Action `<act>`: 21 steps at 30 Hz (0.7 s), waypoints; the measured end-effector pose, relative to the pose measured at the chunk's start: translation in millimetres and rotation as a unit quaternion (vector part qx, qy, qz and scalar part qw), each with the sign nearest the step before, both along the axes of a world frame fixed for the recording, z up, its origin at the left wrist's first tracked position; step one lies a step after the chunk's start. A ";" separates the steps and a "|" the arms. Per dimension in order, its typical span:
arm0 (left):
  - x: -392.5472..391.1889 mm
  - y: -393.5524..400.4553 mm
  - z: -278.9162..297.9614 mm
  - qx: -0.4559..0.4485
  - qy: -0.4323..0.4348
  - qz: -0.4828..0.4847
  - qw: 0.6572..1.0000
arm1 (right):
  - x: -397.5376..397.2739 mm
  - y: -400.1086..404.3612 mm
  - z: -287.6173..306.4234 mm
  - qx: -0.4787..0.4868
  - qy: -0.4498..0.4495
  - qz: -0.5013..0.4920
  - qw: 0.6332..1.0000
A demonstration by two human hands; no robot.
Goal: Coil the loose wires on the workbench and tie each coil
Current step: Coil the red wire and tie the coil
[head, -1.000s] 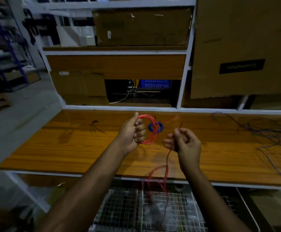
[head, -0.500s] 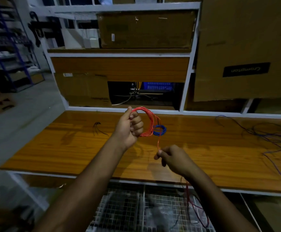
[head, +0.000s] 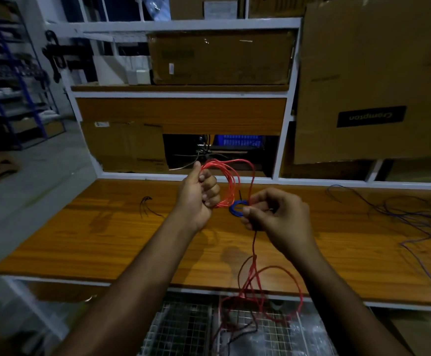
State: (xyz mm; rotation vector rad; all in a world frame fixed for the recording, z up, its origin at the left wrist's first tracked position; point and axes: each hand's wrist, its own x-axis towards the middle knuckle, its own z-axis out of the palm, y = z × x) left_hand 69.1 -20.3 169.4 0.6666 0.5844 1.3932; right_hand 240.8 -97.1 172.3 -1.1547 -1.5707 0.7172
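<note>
My left hand (head: pixel 199 195) is closed around a red wire coil (head: pixel 231 185) of several loops, held upright above the wooden workbench (head: pixel 106 240). My right hand (head: pixel 273 214) pinches the same red wire just right of the coil. From that hand the loose red wire tail (head: pixel 255 276) hangs down over the bench's front edge in tangled loops. A small blue wire coil (head: pixel 236 209) lies on the bench between my hands, partly hidden by my right fingers.
Loose purple-blue wires (head: pixel 414 222) sprawl over the bench's right side. A few short black ties (head: pixel 145 205) lie at the left. Cardboard boxes (head: pixel 373 80) fill the shelves behind. A wire-mesh rack (head: pixel 183 330) sits below the bench front.
My right hand has risen from low near the bench front to beside the coil, bringing another length of red wire up. The left hand keeps holding the coil.
</note>
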 end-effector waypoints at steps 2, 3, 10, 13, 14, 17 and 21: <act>-2.0 -2.5 -0.3 0.004 -0.001 -0.010 1.000 | 6.6 11.0 -1.9 -0.012 0.097 -0.020 0.995; -3.5 -3.6 -1.0 0.005 -0.001 -0.014 1.000 | 12.2 17.7 -4.4 -0.027 0.137 -0.022 0.990; -31.5 0.1 35.0 0.055 -0.048 0.007 0.997 | 48.3 54.2 -66.9 -0.165 -0.029 0.134 0.977; -34.0 2.6 44.7 0.066 -0.023 -0.009 0.998 | 48.5 51.8 -95.4 -0.211 -0.058 0.177 0.960; -32.5 3.4 45.6 0.067 -0.020 -0.013 0.997 | 47.5 50.4 -101.0 -0.229 -0.052 0.180 0.955; -29.2 6.3 51.6 0.074 -0.033 -0.016 0.997 | 48.3 45.4 -118.6 -0.283 -0.012 0.212 0.935; -35.7 7.3 63.5 0.079 -0.035 0.013 0.996 | 54.0 35.3 -146.1 -0.308 -0.092 0.244 0.915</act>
